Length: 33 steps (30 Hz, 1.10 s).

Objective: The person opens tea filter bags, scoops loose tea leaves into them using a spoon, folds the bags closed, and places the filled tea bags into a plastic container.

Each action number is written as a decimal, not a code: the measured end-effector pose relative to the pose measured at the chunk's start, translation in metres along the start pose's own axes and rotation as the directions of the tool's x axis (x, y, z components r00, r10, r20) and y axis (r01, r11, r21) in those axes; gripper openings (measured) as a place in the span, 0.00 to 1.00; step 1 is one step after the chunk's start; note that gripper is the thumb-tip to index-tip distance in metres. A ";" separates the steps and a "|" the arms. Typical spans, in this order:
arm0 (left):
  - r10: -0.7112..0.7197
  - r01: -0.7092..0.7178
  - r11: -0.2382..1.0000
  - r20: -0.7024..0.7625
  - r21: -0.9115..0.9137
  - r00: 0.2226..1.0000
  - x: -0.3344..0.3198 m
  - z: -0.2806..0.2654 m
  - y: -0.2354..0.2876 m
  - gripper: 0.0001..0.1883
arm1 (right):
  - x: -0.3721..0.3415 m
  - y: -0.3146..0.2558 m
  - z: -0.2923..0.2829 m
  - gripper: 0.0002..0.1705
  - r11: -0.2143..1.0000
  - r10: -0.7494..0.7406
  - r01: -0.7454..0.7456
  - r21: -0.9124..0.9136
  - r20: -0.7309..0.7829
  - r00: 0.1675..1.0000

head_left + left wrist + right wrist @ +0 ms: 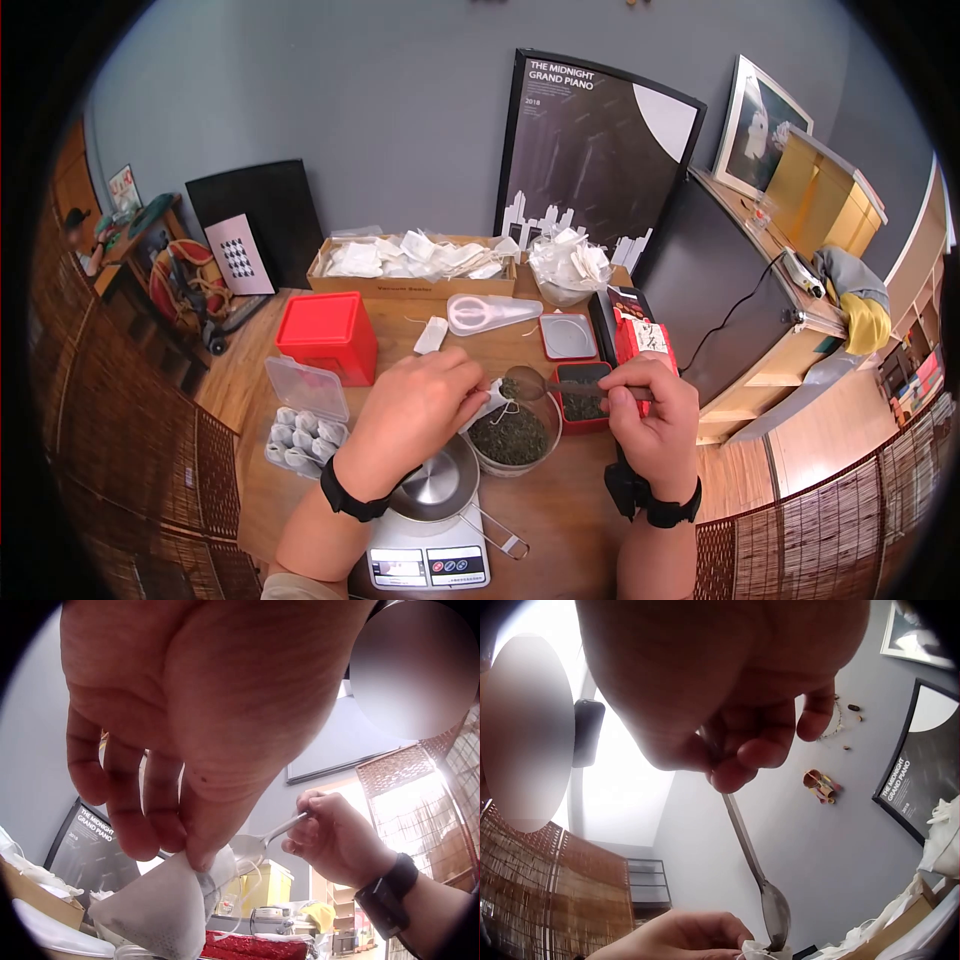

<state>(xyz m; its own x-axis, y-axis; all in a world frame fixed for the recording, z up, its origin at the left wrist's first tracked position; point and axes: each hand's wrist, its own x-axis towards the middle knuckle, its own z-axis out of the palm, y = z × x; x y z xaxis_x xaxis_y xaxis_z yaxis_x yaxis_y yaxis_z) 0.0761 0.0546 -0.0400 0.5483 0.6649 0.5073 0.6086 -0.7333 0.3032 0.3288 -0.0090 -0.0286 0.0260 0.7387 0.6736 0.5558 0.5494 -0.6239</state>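
Observation:
My left hand (pixel 422 405) pinches the rim of a white tea bag (pixel 150 915) between thumb and fingers. In the left wrist view the bag hangs cone-shaped, darker contents showing through its lower part, with a loose string. My right hand (pixel 655 415) grips a spoon (pixel 558 386) by its handle. The spoon's bowl (pixel 775 915) is at the bag's mouth, with green leaf bits beside it in the head view. Below both hands stands a tub (pixel 503 469) of dried tea leaves. A red tin (pixel 585 427) holding dark leaves sits right of it, under the spoon handle.
A metal pan (pixel 440 482) rests on a white scale (pixel 430 565) in front. Left are a clear box (pixel 305 388) of filled bags and a red canister (pixel 325 335). Behind lie a carton (pixel 400 287) of white bags, scissors (pixel 490 313) and a tin lid (pixel 567 337).

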 end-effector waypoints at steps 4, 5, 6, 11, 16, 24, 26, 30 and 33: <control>-0.006 0.006 1.000 0.003 -0.029 1.000 0.001 0.000 -0.001 0.07 | 0.001 0.000 0.001 0.07 1.000 -0.019 0.019 0.000 -0.015 1.000; -0.004 0.004 0.999 0.000 -0.043 1.000 0.000 0.000 -0.001 0.07 | 0.001 0.001 0.001 0.07 1.000 -0.029 0.029 -0.005 -0.016 0.999; -0.004 0.004 0.999 0.002 -0.045 1.000 0.000 0.001 0.000 0.07 | 0.000 0.001 0.000 0.07 1.000 -0.026 0.026 -0.007 -0.015 1.000; -0.017 0.017 0.999 0.003 -0.030 1.000 0.000 0.000 0.000 0.07 | 0.001 0.000 -0.001 0.07 1.000 -0.023 0.023 -0.004 0.006 1.000; -0.015 0.015 0.999 0.001 -0.030 1.000 0.000 0.000 0.000 0.07 | 0.001 0.000 -0.001 0.08 0.999 -0.040 0.041 0.008 -0.028 0.999; -0.019 0.020 0.999 0.009 -0.036 1.000 0.000 0.000 -0.001 0.07 | 0.001 -0.001 -0.003 0.08 1.000 -0.002 0.003 0.027 -0.044 0.999; -0.019 0.019 0.999 0.002 -0.038 1.000 0.000 0.001 0.000 0.07 | 0.001 -0.001 -0.006 0.07 1.000 0.001 0.000 0.010 -0.034 0.999; -0.034 0.034 0.999 0.014 -0.035 0.999 0.001 -0.001 0.001 0.07 | 0.001 0.000 -0.002 0.07 1.000 0.010 -0.009 0.019 -0.026 1.000; -0.036 0.037 0.999 0.015 -0.039 0.999 0.000 0.000 0.001 0.07 | -0.001 -0.001 -0.003 0.07 1.000 -0.006 0.007 0.011 -0.012 1.000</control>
<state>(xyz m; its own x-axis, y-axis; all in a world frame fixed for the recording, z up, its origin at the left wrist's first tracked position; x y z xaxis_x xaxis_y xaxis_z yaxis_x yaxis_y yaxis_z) 0.0765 0.0539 -0.0398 0.5344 0.6931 0.4837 0.6055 -0.7133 0.3530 0.3303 -0.0113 -0.0278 0.0322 0.7305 0.6822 0.5471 0.5584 -0.6237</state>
